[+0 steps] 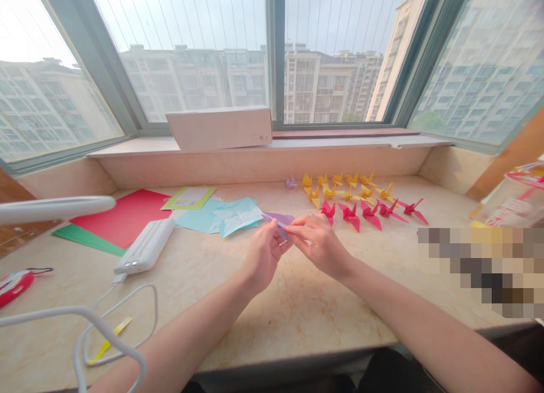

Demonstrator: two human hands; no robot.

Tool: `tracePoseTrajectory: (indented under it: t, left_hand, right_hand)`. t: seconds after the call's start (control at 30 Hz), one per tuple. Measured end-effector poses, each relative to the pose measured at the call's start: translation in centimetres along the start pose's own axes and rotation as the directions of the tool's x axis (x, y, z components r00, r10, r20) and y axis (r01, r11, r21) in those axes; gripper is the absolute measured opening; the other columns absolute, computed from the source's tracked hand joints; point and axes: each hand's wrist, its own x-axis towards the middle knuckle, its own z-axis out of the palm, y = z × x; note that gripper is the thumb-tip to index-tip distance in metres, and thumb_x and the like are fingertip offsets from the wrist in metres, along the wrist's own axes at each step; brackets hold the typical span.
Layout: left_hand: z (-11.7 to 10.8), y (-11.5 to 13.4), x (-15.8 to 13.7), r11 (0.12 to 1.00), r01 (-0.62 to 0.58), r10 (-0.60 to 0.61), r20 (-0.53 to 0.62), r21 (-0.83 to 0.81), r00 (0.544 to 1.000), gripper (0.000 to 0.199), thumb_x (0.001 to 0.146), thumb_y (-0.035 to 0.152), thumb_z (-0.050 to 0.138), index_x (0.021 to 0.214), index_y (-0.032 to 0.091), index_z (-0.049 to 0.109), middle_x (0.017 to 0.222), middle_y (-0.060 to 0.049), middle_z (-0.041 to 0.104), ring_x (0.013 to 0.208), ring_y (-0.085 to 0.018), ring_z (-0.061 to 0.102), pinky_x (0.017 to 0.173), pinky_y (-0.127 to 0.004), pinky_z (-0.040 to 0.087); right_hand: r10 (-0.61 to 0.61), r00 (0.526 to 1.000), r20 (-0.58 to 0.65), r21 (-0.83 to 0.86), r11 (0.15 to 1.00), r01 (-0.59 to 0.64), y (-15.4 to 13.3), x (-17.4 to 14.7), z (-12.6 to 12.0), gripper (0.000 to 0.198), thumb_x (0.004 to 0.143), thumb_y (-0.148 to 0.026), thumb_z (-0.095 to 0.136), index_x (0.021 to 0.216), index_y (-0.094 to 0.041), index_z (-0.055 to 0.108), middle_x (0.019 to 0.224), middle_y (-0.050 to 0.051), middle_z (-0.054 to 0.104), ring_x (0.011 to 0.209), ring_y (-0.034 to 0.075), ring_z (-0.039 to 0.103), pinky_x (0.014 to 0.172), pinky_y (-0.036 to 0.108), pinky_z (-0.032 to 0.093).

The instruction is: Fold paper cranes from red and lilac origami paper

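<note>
A folded piece of purple origami paper (284,219) is held up between my two hands, above the stone counter. My left hand (267,251) grips its left side, thumb on top and fingers bent beneath. The fingertips of my right hand (319,240) pinch its right edge. Part of the paper is hidden behind my fingers. Just right of my right hand stand folded red paper cranes (369,214) in a row. Beyond them are rows of yellow paper cranes (336,180), with one pale purple paper crane (290,182) at their left.
Left of my hands lie light blue sheets (236,216), a yellow-green packet (189,198), red paper (127,214) and green paper (87,241). A white power bank (147,245) trails a cable (155,313). A white box (219,129) stands on the sill; a clear container (516,197) is at right.
</note>
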Motion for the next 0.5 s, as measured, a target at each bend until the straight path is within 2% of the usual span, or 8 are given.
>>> tracePoseTrajectory:
  t: [0.1,0.23,0.3,0.33,0.4,0.47,0.5]
  left_hand:
    - [-0.1,-0.1,-0.1,0.996,-0.024,0.018,0.062,0.09,0.998,0.031,0.082,0.032,0.071,0.109,0.018,0.066,0.112,-0.008,0.071,0.107,-0.022,0.064,0.101,-0.039,0.045]
    - [-0.4,-0.3,0.0,0.979,-0.06,0.062,-0.006,0.196,0.998,0.069,0.082,0.029,0.073,0.142,0.026,0.039,0.117,-0.009,0.068,0.111,-0.022,0.063,0.102,-0.043,0.044]
    - [-0.7,-0.1,0.2,0.938,-0.153,0.17,-0.03,0.311,0.985,0.082,0.079,0.028,0.076,0.147,0.031,0.031,0.129,-0.011,0.061,0.118,-0.025,0.059,0.101,-0.043,0.045]
    - [-0.9,0.1,0.3,0.895,-0.222,0.253,-0.029,0.386,0.967,0.083,0.077,0.027,0.078,0.146,0.032,0.033,0.136,-0.011,0.056,0.123,-0.026,0.055,0.101,-0.043,0.044]
    - [-1.2,0.7,0.5,0.762,-0.35,0.407,0.017,0.545,0.913,0.071,0.072,0.025,0.082,0.136,0.033,0.052,0.143,-0.009,0.05,0.13,-0.028,0.048,0.104,-0.041,0.041]
    - [-1.5,1.3,0.6,0.637,-0.398,0.45,0.101,0.66,0.887,0.04,0.071,0.026,0.082,0.11,0.029,0.072,0.139,-0.007,0.055,0.126,-0.029,0.051,0.106,-0.039,0.039]
    - [-1.6,1.5,0.7,0.597,-0.402,0.437,0.139,0.694,0.889,0.024,0.073,0.027,0.08,0.097,0.027,0.076,0.132,-0.007,0.06,0.12,-0.029,0.055,0.105,-0.039,0.039]
  right_hand:
    - [-0.006,1.0,-0.009,-0.006,1.0,0.006,0.3,0.1,-0.4,0.026,0.096,-0.021,0.055,0.117,-0.025,0.069,0.1,0.006,0.072,0.091,0.022,0.066,0.084,0.04,0.045]
    - [-0.015,1.0,-0.028,-0.02,1.0,0.014,0.5,0.4,-1.1,0.027,0.097,-0.018,0.051,0.118,-0.025,0.066,0.098,0.006,0.073,0.089,0.022,0.066,0.083,0.039,0.045]
    - [-0.026,0.999,-0.029,-0.009,1.0,0.025,0.5,0.5,-1.4,0.026,0.099,-0.018,0.049,0.119,-0.025,0.065,0.095,0.005,0.073,0.086,0.021,0.066,0.083,0.038,0.044]
    - [-0.036,0.999,-0.026,-0.003,0.999,0.036,0.6,0.6,-1.6,0.026,0.099,-0.019,0.049,0.119,-0.025,0.064,0.093,0.004,0.073,0.085,0.02,0.066,0.083,0.038,0.044]
    - [-0.064,0.998,-0.006,0.006,0.998,0.064,0.6,0.7,-1.9,0.025,0.099,-0.019,0.048,0.12,-0.024,0.062,0.092,0.004,0.072,0.084,0.02,0.065,0.084,0.037,0.042]
    - [-0.088,0.996,0.014,0.011,0.996,0.088,0.6,0.7,-2.1,0.024,0.099,-0.019,0.049,0.119,-0.024,0.061,0.093,0.003,0.072,0.083,0.019,0.065,0.086,0.038,0.041]
    - [-0.099,0.995,0.017,0.011,0.995,0.099,0.6,0.7,-2.2,0.024,0.099,-0.018,0.049,0.119,-0.024,0.06,0.093,0.003,0.072,0.083,0.019,0.065,0.086,0.038,0.041]
